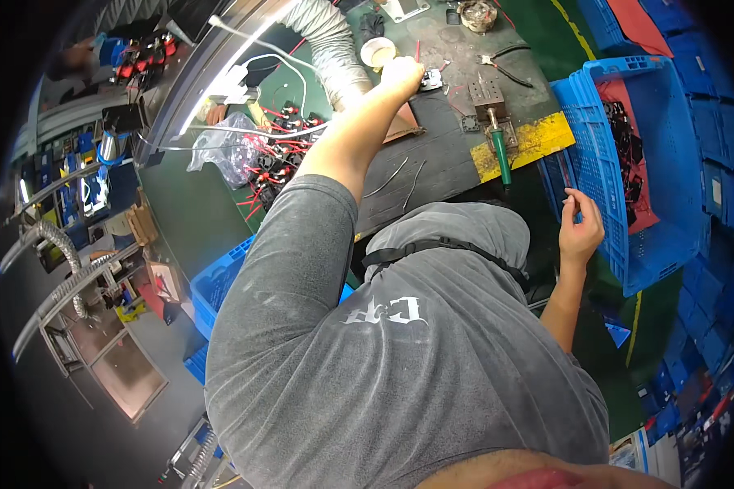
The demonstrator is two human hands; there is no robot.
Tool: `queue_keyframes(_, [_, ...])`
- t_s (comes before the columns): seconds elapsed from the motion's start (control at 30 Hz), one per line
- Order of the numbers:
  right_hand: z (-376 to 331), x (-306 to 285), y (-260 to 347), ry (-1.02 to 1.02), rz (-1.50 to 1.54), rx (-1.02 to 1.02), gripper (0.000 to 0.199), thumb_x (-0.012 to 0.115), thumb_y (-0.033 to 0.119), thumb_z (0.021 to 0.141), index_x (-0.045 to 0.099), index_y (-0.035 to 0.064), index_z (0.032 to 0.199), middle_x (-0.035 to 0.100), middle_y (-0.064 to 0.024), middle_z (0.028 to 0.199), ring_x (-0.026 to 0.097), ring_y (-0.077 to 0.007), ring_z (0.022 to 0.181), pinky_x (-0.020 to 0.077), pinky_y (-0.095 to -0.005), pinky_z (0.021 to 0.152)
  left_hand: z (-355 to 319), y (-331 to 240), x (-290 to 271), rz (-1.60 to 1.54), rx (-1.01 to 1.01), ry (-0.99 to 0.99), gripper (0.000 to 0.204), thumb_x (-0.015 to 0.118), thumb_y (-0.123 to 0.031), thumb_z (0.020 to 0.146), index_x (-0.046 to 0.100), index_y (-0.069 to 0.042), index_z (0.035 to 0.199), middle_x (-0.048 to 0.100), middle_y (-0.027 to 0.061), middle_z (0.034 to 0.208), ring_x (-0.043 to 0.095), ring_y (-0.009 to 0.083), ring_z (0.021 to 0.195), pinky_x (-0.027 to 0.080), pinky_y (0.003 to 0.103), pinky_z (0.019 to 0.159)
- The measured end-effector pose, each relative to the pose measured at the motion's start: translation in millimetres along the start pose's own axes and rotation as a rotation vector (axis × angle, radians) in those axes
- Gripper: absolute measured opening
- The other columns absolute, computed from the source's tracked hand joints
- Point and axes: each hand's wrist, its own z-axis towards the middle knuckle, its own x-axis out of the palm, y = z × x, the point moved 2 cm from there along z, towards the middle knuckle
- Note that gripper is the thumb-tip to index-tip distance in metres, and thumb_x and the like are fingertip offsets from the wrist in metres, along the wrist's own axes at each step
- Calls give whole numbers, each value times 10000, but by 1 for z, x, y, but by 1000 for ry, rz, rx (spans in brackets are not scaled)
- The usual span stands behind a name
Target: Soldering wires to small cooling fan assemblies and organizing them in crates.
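Note:
My left hand (401, 79) reaches far over the workbench (448, 155), its fingers closed. A thin red piece (417, 51) sticks up beside those fingers; its lower end is hidden. Just right of the knuckles lies a small white and black part (431, 79). A round whitish cup (378, 54) stands just beyond the hand. Lower down at the right, beside a blue crate (620, 261), my right hand (581, 231) hangs off the bench with thumb and fingertips pinched together. Whatever may be between those fingertips is too small to name.
A metal fixture (488, 99) with a green handle (499, 156) sits by the bench's yellow corner (538, 140). Pliers (507, 63) lie behind it. A ribbed duct (334, 49) and lamp (232, 69) hang left, above black parts with red wires (273, 167). The crate holds dark parts (624, 155).

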Motion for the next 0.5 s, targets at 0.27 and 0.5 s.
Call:
queue_keyframes(0.27, [23,30,39,62,76,-183,110,646,39,878,715,51,962,662,-77,791,601,-207,656,487,-321,635,-92,-8,-104,-640,20,-462,289,679,-233,891,688,-49,1113,709,168,915,683,332,848,536,415,774])
queue_keyframes(0.5, [46,66,95,240,73,-354,123,638,58,909,727,32,990,714,-113,905,689,-241,841,526,-332,746,-314,-17,-74,-885,-796,-889,140,657,-116,920,736,-35,1004,700,90,855,653,157,736,518,282,689])
